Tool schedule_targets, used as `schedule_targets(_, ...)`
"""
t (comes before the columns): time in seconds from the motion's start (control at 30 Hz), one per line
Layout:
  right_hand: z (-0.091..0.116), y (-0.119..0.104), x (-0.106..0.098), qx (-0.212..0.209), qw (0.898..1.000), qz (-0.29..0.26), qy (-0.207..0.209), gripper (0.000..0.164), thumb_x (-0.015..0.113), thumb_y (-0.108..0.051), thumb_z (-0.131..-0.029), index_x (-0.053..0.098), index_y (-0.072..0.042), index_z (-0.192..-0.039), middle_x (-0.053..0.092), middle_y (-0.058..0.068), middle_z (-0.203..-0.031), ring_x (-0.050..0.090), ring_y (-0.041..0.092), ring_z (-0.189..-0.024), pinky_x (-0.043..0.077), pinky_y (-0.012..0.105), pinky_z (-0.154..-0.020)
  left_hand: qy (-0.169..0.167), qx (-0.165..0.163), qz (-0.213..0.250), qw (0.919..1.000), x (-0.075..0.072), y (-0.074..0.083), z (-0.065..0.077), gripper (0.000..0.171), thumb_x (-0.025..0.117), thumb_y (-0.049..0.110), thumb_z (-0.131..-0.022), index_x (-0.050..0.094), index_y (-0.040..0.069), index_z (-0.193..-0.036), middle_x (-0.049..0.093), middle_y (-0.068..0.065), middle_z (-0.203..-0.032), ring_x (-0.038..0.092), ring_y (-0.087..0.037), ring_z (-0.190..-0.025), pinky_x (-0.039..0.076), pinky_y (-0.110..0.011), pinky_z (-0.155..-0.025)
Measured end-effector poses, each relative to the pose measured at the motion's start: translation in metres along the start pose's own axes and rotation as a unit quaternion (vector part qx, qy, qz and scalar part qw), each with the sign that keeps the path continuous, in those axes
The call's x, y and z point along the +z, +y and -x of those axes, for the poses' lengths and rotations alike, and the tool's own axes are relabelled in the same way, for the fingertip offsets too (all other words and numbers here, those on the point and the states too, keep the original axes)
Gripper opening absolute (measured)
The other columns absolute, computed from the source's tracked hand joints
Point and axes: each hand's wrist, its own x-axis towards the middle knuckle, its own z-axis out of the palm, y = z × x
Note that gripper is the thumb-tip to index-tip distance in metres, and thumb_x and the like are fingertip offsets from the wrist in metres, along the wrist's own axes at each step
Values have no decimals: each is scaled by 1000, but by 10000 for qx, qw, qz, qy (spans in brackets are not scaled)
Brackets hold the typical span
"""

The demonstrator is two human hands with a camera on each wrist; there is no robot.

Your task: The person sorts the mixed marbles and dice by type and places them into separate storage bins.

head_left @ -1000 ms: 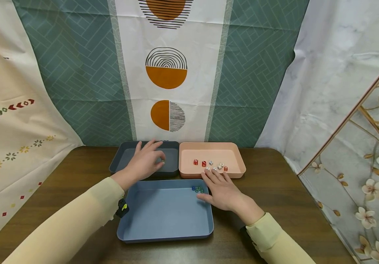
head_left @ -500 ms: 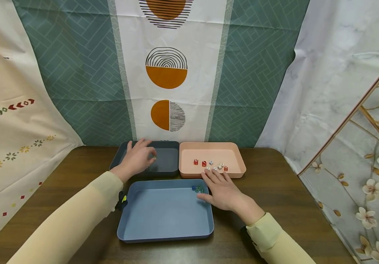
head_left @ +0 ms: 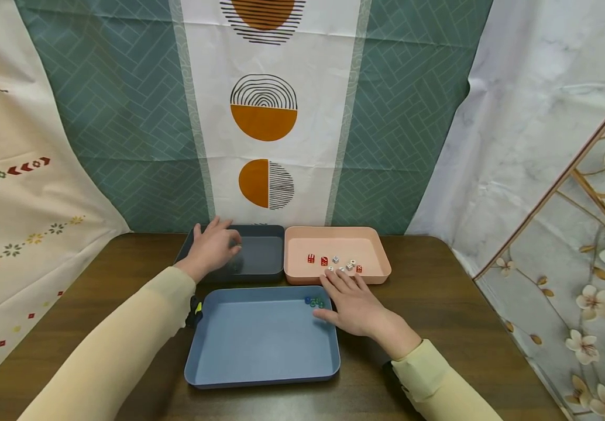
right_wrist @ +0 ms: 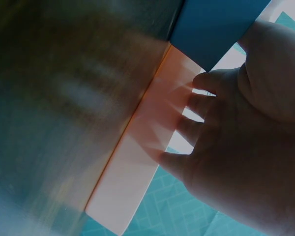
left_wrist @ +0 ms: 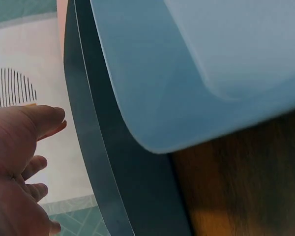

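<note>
My left hand [head_left: 213,250] hovers over the left part of the dark grey tray [head_left: 263,248]. Its thumb and index tips are close together, the other fingers stretched upward; I cannot tell if a small bead is between them. In the left wrist view, the thumb [left_wrist: 46,117] lies over the index tip, beside the tray wall. My right hand [head_left: 357,307] lies with straight, spread fingers, its fingertips at the near rim of the pink tray [head_left: 334,237]. Several red and white dice [head_left: 324,261] lie there. Below its thumb are several blue and green beads [head_left: 313,302].
A larger blue tray [head_left: 260,345] stands nearest me, in front of the other two. All three stand on a dark wood table [head_left: 423,280]. Patterned cloth [head_left: 399,134] hangs behind the table and along both sides.
My left hand has moved left over the dark grey tray. The small bead seen earlier at its fingertips no longer shows. The right hand has stayed in place.
</note>
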Motion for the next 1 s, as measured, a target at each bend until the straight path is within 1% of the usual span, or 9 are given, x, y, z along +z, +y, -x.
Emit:
schedule_targets(0.23, 0, -2, -2, 43, 10000, 0, -31, 91, 54, -67, -109, 29, -11, -176, 23, 9, -183, 17, 34, -169, 8, 62, -134, -82, -201, -56, 9997, -2, -10, -5, 21, 76, 16, -106, 81, 9, -126, 37, -28, -173, 17, -55, -163, 5, -85, -121)
schedule_targets(0.43, -1, -2, -1, 36, 10000, -37, -9, 90, 56, -65, -109, 30, -10, -176, 24, 9, -183, 17, 35, -169, 9, 62, -134, -167, -343, -55, 9993, -1, -17, -8, 25, 74, 16, -107, 79, 7, -129, 35, -29, -173, 15, -55, -164, 3, -86, -121)
schedule_targets(0.7, 0, -1, -1, -33, 9999, -142, 43, 90, 57, -63, -110, 30, -7, -175, 24, 12, -182, 18, 38, -169, 8, 64, -133, -187, -482, -123, 9986, -2, -17, -8, 25, 73, 15, -107, 79, 6, -130, 35, -30, -173, 17, -55, -163, 5, -87, -120)
schedule_targets(1.0, 1, 1, 1, -99, 9996, -256, 110, 91, 56, -64, -110, 31, -6, -175, 25, 14, -182, 18, 39, -168, 7, 65, -133, -280, -551, -184, 9979, 4, -17, -18, 26, 72, 18, -109, 78, 8, -131, 35, -29, -173, 16, -55, -163, 5, -86, -121)
